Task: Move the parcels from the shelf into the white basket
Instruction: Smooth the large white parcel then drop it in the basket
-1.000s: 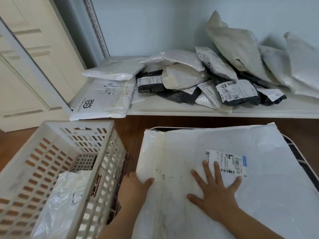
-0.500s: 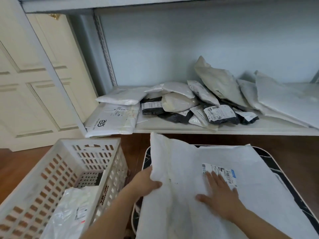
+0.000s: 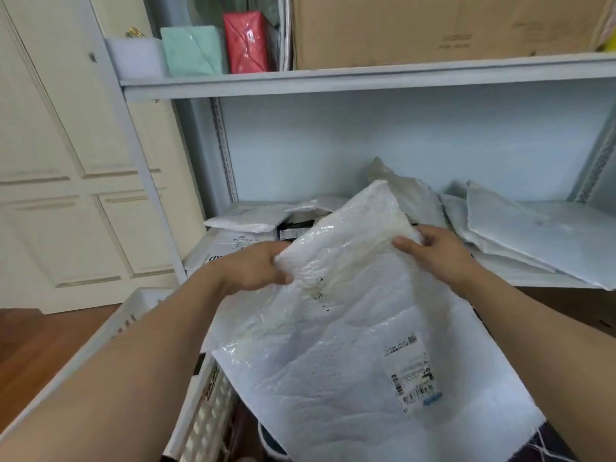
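A large flat white woven parcel [image 3: 350, 345] with a shipping label is lifted up in front of me. My left hand [image 3: 256, 270] grips its upper left edge and my right hand [image 3: 436, 248] grips its upper right edge. The white basket [image 3: 206, 415] stands at the lower left, mostly hidden by my left forearm. Behind the raised parcel, the lower shelf [image 3: 546, 280] carries several white and black parcels [image 3: 520, 235], partly hidden.
An upper shelf [image 3: 366, 76] holds a cardboard box [image 3: 443, 26], a red packet [image 3: 246, 41] and a mint-green packet [image 3: 191, 50]. Cream cupboard doors [image 3: 66, 181] stand at the left. The shelf's white upright [image 3: 133, 155] runs close beside the basket. Wooden floor [image 3: 43, 345] lies lower left.
Both hands have taken hold of the big white parcel's top edge and raised it from the dark surface. The view has tilted up, showing the upper shelf.
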`<state>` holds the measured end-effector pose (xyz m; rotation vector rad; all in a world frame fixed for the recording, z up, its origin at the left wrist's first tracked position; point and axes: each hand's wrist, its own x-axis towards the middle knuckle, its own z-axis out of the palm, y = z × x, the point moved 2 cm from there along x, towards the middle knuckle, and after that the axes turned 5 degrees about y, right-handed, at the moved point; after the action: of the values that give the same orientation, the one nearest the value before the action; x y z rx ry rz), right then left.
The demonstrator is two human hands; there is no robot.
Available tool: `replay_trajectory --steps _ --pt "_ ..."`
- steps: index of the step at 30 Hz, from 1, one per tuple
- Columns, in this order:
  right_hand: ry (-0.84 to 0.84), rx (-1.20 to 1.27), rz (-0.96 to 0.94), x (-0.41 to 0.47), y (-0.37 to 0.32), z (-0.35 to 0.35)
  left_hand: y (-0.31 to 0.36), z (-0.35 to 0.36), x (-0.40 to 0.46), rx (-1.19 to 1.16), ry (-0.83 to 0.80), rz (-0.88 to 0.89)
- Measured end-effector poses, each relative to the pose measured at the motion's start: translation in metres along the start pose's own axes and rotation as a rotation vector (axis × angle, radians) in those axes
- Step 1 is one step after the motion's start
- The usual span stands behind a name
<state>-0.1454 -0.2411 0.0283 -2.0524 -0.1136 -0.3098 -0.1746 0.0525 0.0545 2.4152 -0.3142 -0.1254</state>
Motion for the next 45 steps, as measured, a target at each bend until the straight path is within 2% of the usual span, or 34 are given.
replay_trajectory --steps 7,10,12,14,16,18,20,22,25,28,30,33,35,37,39,41,43,44,45 --pt "0.162 0.04 -0.104 0.02 -0.053 0.002 0.014 -0.059 -0.011 -0.008 0.105 0.003" --pt "0.252 -0.027 -0.082 0.019 -0.052 0.001 0.006 -0.092 -0.024 -0.108 0.129 -0.036" --pt "0.353 -0.117 0.082 0.011 -0.029 0.005 -0.008 -0.117 -0.035 -0.247 0.182 -0.085" --pt "0.388 -0.146 0.372 -0.005 0.003 0.018 -0.028 -0.14 -0.052 -0.385 0.255 -0.117" --pt "0.344 0.018 0.629 -0.031 0.022 0.042 -0.049 -0.161 -0.073 -0.48 0.319 -0.126" --pt "0.199 0.321 0.837 -0.06 0.038 0.08 -0.075 -0.176 -0.098 -0.601 0.389 -0.151" --pt "-0.033 0.552 1.066 -0.085 0.047 0.124 -0.103 -0.185 -0.121 -0.706 0.515 -0.186" --pt "-0.178 0.827 1.144 -0.096 0.045 0.171 -0.129 -0.187 -0.146 -0.787 0.659 -0.24" --pt "-0.253 1.116 0.979 -0.09 0.01 0.226 -0.171 -0.167 -0.18 -0.892 0.794 -0.38" --pt "-0.26 1.048 0.803 -0.074 -0.029 0.268 -0.21 -0.131 -0.211 -0.997 0.86 -0.526" --pt "-0.22 0.762 0.639 -0.062 -0.041 0.289 -0.238 -0.105 -0.228 -1.044 0.925 -0.675" --pt "-0.298 0.238 0.278 -0.053 -0.052 0.318 -0.286 -0.062 -0.246 -0.955 0.998 -0.988" --pt "-0.359 0.039 0.104 -0.052 -0.053 0.34 -0.317 -0.035 -0.246 -0.883 1.019 -1.165" --pt "-0.395 -0.106 -0.015 -0.054 -0.048 0.359 -0.329 -0.015 -0.234 -0.674 1.023 -1.329" --pt "-0.426 -0.207 -0.093 -0.056 -0.038 0.379 -0.337 0.0 -0.218 -0.395 0.937 -1.417" --pt "-0.461 -0.303 -0.104 -0.055 -0.022 0.395 -0.341 0.012 -0.198 -0.161 0.756 -1.356" --pt "-0.515 -0.431 -0.086 -0.052 -0.007 0.405 -0.353 0.021 -0.182 0.171 0.45 -1.3" --pt "-0.578 -0.513 -0.065 -0.052 -0.004 0.407 -0.356 0.025 -0.176 0.302 0.266 -1.294" --pt "-0.638 -0.584 -0.028 -0.052 0.0 0.41 -0.359 0.028 -0.171 0.375 0.155 -1.291"
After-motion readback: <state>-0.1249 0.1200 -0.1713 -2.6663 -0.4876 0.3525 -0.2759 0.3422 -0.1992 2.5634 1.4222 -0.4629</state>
